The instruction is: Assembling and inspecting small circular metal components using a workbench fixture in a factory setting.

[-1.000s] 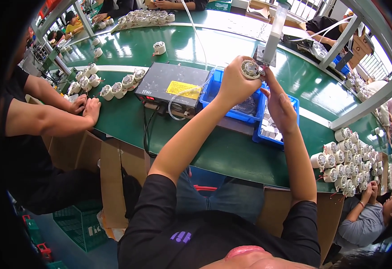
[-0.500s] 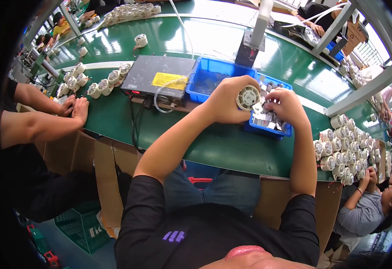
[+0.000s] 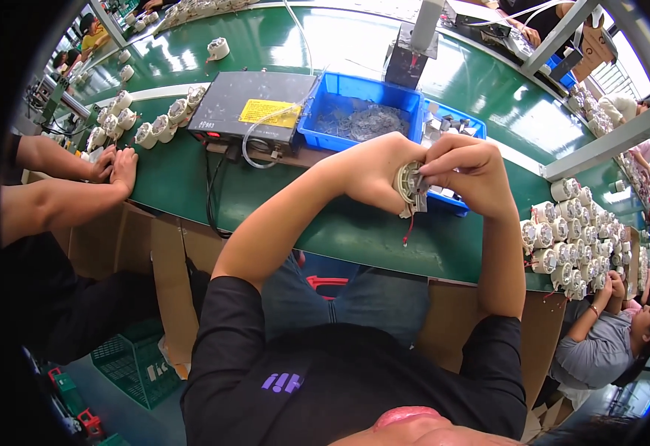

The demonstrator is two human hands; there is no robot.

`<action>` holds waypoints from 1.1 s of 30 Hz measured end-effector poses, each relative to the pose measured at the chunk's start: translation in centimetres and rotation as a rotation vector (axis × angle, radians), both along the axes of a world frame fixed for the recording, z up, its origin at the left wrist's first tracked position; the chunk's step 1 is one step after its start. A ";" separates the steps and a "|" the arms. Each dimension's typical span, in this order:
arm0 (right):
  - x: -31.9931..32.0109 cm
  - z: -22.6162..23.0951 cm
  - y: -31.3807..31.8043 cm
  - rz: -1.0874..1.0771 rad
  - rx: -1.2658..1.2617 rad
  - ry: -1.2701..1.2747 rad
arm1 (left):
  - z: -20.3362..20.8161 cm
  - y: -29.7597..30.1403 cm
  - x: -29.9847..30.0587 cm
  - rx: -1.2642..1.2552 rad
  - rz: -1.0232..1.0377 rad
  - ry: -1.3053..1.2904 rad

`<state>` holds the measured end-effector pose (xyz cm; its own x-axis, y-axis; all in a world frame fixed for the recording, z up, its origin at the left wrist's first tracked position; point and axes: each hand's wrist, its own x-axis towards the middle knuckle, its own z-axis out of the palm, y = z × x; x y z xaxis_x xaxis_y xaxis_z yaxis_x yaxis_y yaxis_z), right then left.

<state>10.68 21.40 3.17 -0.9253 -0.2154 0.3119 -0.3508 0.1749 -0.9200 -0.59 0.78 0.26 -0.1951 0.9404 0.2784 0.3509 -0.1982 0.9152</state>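
My left hand (image 3: 378,172) is wrapped round a round cream-coloured motor part (image 3: 404,192), its open side facing right and a short red wire hanging below. My right hand (image 3: 475,169) pinches a small silver-grey metal piece (image 3: 419,181) against the face of the part. Fingers partly hide the exact contact. Behind my hands stands a blue bin (image 3: 475,126) with small silvery pieces in it. Left of that is a larger blue bin (image 3: 340,141) holding thin dark-grey scraps.
A grey control box (image 3: 224,111) with a yellow label and cables sits left of the bins. Cream motor parts are stacked at the right (image 3: 574,238) and stand in rows at the left (image 3: 163,128). A co-worker's hands (image 3: 120,167) rest on the green table's (image 3: 325,234) left side.
My right hand has come up out of the bin of silvery pieces to the motor part. My left hand has turned the part, and its red wire now shows.
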 end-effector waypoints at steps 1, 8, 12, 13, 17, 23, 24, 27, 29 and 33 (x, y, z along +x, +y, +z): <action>0.0 -0.1 0.0 -0.002 -0.003 0.001 | 0.1 0.0 0.0 -0.003 -0.002 0.001; -1.2 -2.7 0.5 0.032 -0.043 -0.013 | 0.5 0.2 -0.1 -0.049 0.024 0.022; -1.5 -2.5 -0.4 0.052 -0.338 -0.086 | 0.1 0.4 0.3 0.094 0.106 -0.041; -1.5 -1.9 -1.0 0.069 -0.410 -0.045 | -0.1 0.6 0.4 0.175 0.165 -0.069; -1.5 -1.2 -1.8 0.086 -0.565 0.052 | 0.2 0.9 0.5 0.338 0.303 -0.087; -2.2 -4.1 -1.3 -0.012 -0.602 0.053 | 0.8 0.2 0.6 0.240 0.377 0.163; -2.2 -4.4 -1.0 -0.019 -0.579 0.055 | 1.0 0.1 0.5 0.219 0.378 0.252; -2.4 -4.4 -0.5 -0.037 -0.461 0.061 | 1.1 -0.1 0.2 0.169 0.370 0.364; -2.3 -4.0 -0.3 -0.052 -0.274 0.095 | 1.1 -0.2 -0.1 0.113 0.346 0.435; -2.2 -3.9 -0.4 -0.075 -0.169 0.081 | 1.1 -0.4 0.1 0.052 0.343 0.516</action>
